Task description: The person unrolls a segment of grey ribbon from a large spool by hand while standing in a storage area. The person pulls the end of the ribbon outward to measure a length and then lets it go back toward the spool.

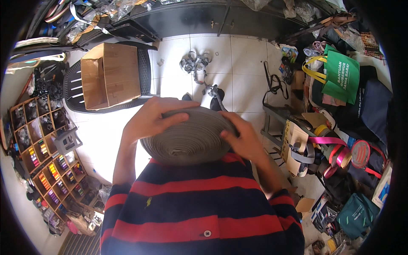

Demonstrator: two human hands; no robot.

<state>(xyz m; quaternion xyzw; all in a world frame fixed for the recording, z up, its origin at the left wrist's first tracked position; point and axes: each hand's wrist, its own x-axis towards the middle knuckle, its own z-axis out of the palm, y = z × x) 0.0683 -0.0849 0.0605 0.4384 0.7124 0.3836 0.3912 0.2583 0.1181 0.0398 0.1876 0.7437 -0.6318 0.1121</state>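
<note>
A large, flat coil of grey webbing (187, 138) is held in front of my chest, its wound layers facing up toward me. My left hand (159, 117) grips its far left rim, with the thumb lying over the face and the fingers along the edge. On the right rim, my right hand (242, 136) holds on, thumb on the face and fingers behind. Beyond the coil, a loose tangle of grey strap (195, 63) lies on the tiles, and a strand of it runs back toward the coil's right side near my feet.
A black chair (72, 91) carrying an open cardboard box (121, 76) stands at left. Below it are a grey stool (68, 140) and a wooden rack (53, 176) of thread spools. Ribbon rolls (335, 155), a green bag (340, 74) and other goods crowd the right. Dark cabinets (182, 21) line the far side.
</note>
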